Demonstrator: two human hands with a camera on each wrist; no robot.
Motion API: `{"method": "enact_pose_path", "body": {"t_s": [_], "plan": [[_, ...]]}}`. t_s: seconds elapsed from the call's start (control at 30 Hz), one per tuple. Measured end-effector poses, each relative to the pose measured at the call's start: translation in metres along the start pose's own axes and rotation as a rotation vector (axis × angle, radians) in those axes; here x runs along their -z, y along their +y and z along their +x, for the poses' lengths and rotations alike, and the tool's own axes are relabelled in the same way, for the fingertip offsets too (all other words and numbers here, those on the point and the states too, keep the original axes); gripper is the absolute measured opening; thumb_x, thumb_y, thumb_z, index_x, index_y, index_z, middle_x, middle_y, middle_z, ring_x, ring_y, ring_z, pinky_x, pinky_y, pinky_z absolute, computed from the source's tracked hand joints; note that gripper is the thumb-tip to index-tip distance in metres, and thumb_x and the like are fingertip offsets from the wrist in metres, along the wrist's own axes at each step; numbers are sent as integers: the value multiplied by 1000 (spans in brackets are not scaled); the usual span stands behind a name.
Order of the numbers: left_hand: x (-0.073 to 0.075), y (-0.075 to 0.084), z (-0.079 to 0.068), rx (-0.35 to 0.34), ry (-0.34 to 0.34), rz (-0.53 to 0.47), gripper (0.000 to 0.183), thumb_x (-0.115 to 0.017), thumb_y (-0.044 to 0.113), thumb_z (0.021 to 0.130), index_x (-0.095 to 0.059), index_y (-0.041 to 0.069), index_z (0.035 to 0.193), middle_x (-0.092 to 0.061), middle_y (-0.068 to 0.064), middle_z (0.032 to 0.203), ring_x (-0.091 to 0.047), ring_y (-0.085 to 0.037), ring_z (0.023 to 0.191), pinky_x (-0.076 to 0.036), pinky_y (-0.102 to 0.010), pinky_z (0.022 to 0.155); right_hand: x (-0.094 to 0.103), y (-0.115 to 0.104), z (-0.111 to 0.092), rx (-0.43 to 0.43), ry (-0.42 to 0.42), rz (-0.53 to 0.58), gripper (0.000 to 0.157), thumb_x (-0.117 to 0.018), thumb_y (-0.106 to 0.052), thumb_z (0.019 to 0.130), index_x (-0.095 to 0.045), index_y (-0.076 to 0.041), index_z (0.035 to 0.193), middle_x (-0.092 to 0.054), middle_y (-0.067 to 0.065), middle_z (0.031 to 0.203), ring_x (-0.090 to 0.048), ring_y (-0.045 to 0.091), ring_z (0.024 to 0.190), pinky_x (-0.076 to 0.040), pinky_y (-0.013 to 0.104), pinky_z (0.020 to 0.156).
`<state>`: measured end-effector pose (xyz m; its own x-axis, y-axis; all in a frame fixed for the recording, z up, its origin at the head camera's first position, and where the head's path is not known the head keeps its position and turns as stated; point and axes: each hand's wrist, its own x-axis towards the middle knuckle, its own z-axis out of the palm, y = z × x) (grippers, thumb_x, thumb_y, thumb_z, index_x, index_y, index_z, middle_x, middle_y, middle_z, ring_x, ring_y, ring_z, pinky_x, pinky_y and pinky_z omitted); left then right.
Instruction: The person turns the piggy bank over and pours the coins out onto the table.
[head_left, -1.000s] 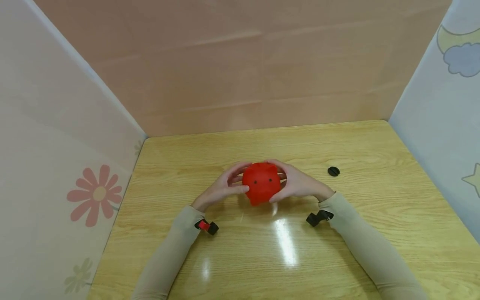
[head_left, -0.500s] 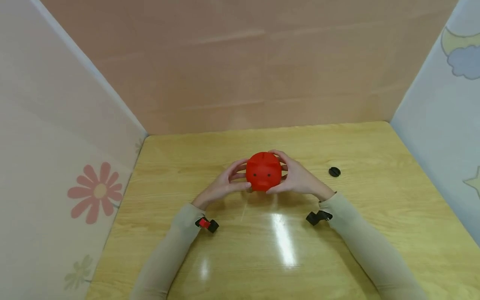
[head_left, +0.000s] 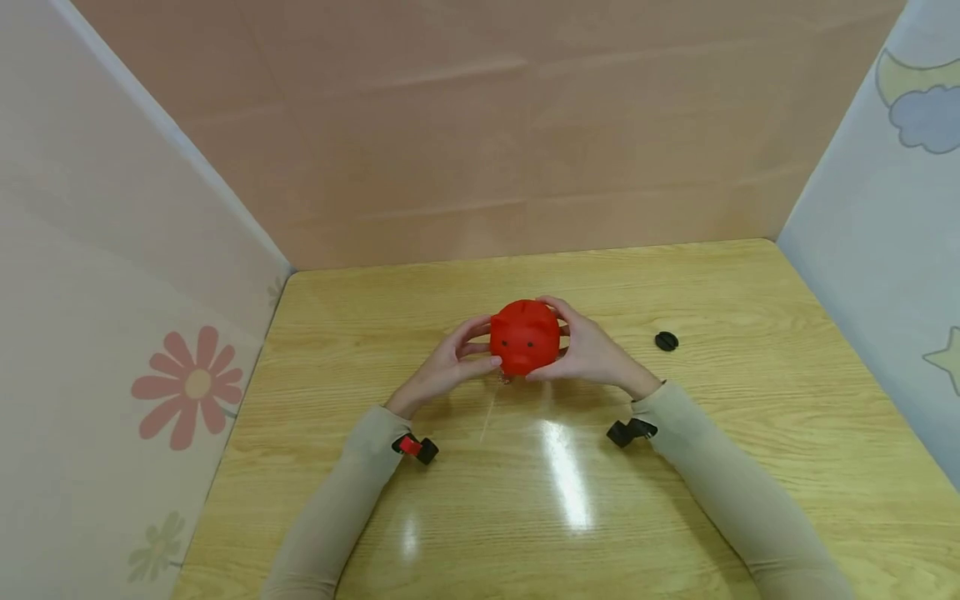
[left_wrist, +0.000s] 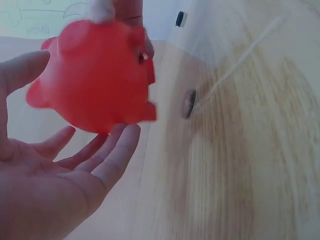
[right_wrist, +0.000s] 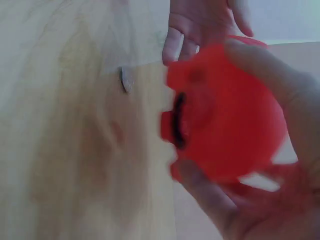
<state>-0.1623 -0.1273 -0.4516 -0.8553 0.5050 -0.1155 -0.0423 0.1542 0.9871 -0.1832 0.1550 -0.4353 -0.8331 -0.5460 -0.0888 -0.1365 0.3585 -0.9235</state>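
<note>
A red piggy bank (head_left: 524, 337) is held up between both hands, apart from the tabletop, its face toward the head camera. My left hand (head_left: 454, 360) grips its left side, thumb at the front and fingers spread around behind. On the opposite side my right hand (head_left: 588, 346) holds it the same way. A dark round hole (right_wrist: 178, 121) shows in its underside in the right wrist view. Below the bank lies a small shiny disc, seemingly a coin (left_wrist: 188, 103), on the table. A black slotted plug (head_left: 666, 341) rests to the right of my right hand.
The wood-grain table (head_left: 360, 325) meets a plain pinkish back wall (head_left: 420, 167). Pale walls with printed flowers (head_left: 198, 384) and a cloud (head_left: 930, 119) stand at the left and right. Glare streaks the table in front of the hands.
Both hands have moved the piggy bank slightly away from me and turned it from a tilt to nearly level. The shiny disc beneath it has come into sight.
</note>
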Motion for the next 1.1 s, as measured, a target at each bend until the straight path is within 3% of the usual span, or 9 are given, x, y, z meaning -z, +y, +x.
{"method": "enact_pose_path", "body": {"t_s": [0.17, 0.27, 0.43, 0.57, 0.77, 1.1], "plan": [[1, 1, -1, -7, 12, 11, 72, -71, 17, 102, -37, 18, 165, -41, -10, 168, -50, -40, 147, -55, -51, 112, -2, 4, 3, 8, -1, -4, 108, -100, -21, 74, -36, -20, 161, -51, 12, 153, -57, 45, 137, -63, 53, 97], [0, 2, 0, -9, 12, 15, 71, -71, 17, 102, -37, 19, 165, -41, -10, 168, -49, -41, 148, -56, -52, 111, -3, 5, 4, 12, 55, -45, 109, -101, -26, 74, -36, -22, 161, -53, 9, 154, -55, 42, 139, -63, 53, 98], [-2, 1, 1, -8, 12, 5, 73, -71, 14, 102, -36, 19, 166, -41, -12, 167, -51, -41, 146, -56, -50, 111, -3, 3, 2, 5, 77, -30, 109, -101, -26, 73, -36, -23, 161, -54, 8, 153, -56, 40, 138, -63, 52, 97], [-3, 1, 1, -18, 17, 4, 72, -71, 13, 102, -36, 17, 165, -41, -14, 167, -52, -42, 144, -57, -50, 110, -2, 2, 1, -20, 61, 4, 110, -101, -21, 73, -36, -24, 161, -54, 10, 151, -55, 42, 138, -62, 55, 98], [-4, 1, 2, -35, 13, -7, 72, -72, 10, 102, -38, 16, 164, -43, -15, 166, -53, -43, 143, -58, -48, 109, -3, 3, 1, -43, 91, -27, 111, -99, -24, 75, -33, -20, 164, -54, 13, 153, -57, 44, 137, -62, 54, 98], [-1, 4, 0, -15, 38, 16, 70, -70, 12, 103, -37, 17, 165, -42, -13, 167, -53, -41, 144, -57, -49, 110, -4, 0, 4, -21, 87, -32, 109, -99, -26, 75, -35, -19, 163, -55, 14, 153, -58, 44, 136, -63, 53, 97]]}}
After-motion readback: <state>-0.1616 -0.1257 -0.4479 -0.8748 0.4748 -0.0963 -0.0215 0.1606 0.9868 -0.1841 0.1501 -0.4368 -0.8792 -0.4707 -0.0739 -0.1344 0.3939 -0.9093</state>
